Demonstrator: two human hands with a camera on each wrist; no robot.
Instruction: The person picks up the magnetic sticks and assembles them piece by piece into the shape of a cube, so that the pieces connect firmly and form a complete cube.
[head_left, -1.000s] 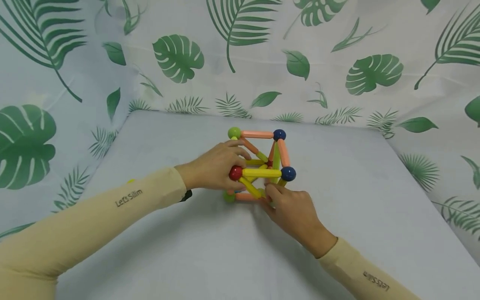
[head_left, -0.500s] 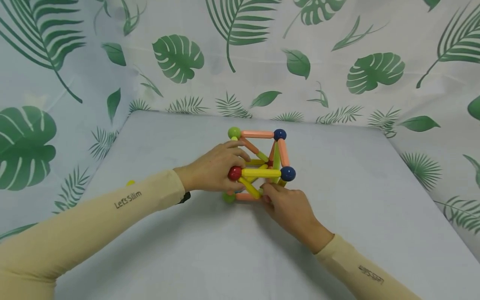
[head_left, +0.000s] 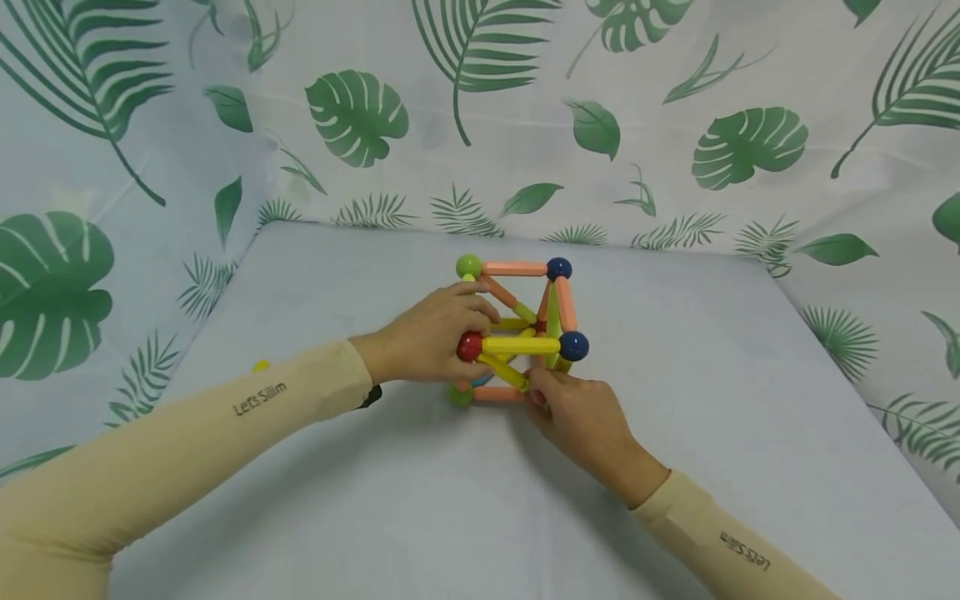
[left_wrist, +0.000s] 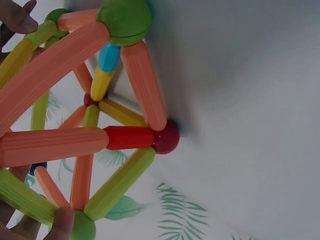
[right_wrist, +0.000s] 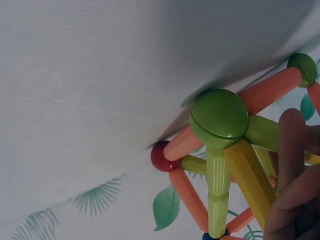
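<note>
A cube-like frame of coloured rods and balls [head_left: 525,329] stands on the table. My left hand [head_left: 467,332] grips its left side, fingers curled over the top rods and thumb below the red ball [head_left: 470,346]. My right hand [head_left: 536,389] pinches the lower front corner, where a yellow rod [head_left: 502,372] slants down. In the left wrist view, a green ball [left_wrist: 124,20] and a red ball [left_wrist: 166,137] join orange rods, and a fingertip [left_wrist: 62,222] shows at the bottom. In the right wrist view, my fingers [right_wrist: 295,165] lie along the rods beside a green ball [right_wrist: 219,117].
The table [head_left: 675,400] is covered in a pale blue-grey cloth. A leaf-print backdrop [head_left: 525,125] rises behind it and on both sides. A small yellow object [head_left: 260,365] peeks out behind my left forearm.
My right hand has shifted slightly left and inward at the lower front corner. The frame and my left hand have hardly moved.
</note>
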